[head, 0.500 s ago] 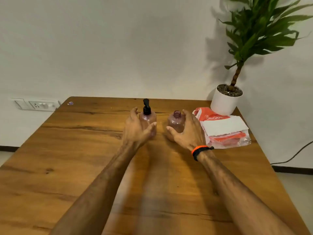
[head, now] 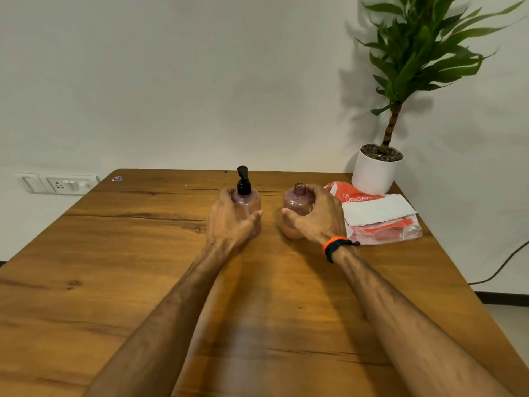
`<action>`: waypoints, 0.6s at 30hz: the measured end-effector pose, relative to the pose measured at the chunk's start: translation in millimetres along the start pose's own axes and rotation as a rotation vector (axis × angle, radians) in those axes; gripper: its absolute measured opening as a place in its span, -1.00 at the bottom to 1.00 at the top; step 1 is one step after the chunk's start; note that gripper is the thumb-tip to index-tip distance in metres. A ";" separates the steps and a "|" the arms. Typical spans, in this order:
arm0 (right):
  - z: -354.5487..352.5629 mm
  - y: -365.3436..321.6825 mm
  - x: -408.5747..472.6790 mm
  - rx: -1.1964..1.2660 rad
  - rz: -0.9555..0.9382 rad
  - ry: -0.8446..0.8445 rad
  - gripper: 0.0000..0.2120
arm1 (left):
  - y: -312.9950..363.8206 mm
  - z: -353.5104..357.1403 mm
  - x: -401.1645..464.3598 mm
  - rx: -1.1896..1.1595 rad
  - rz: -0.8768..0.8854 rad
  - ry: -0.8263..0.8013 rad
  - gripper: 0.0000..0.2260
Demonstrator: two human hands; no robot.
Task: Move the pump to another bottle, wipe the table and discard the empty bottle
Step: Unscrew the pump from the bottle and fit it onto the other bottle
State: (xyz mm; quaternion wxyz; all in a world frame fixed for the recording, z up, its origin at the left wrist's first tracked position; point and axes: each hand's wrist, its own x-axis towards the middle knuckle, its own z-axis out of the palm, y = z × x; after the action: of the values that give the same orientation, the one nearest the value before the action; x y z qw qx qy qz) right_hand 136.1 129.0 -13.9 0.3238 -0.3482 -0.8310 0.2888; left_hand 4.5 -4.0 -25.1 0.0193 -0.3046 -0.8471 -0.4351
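Two pinkish translucent bottles stand upright side by side at the far middle of the wooden table [head: 120, 282]. The left bottle [head: 249, 204] carries a black pump [head: 243, 180]. My left hand [head: 229, 222] is wrapped around its body, thumb in front. The right bottle [head: 296, 204] has an open neck with no cap and holds peach-coloured liquid in its lower part. My right hand [head: 317, 217] grips it from the right side, thumb across its front.
A pack of tissues [head: 378, 217] in orange and clear wrapping lies right of the bottles, with a white sheet on top. A white potted plant [head: 375, 171] stands at the far right corner. A wall socket [head: 61, 183] is on the left; a cable hangs at the right.
Both hands have closed in on the bottles: the fingers now wrap round the bodies where before they were just reaching them. The bottles stand where they were.
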 end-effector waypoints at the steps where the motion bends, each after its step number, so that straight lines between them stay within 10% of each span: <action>1: -3.2 0.2 -4.0 0.000 0.000 0.005 -0.38 | -1.0 -2.7 -4.8 0.003 0.001 -0.003 -0.27; 18: -34.4 12.1 -45.7 -0.024 -0.008 -0.022 -0.29 | -6.7 -34.8 -55.7 -0.066 0.018 -0.027 -0.29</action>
State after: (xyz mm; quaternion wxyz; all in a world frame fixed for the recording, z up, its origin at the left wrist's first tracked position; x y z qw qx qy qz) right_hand 191.3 109.9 -16.4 0.3117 -0.3457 -0.8391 0.2815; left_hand 38.1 -60.8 -25.0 0.0018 -0.3184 -0.8298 -0.4584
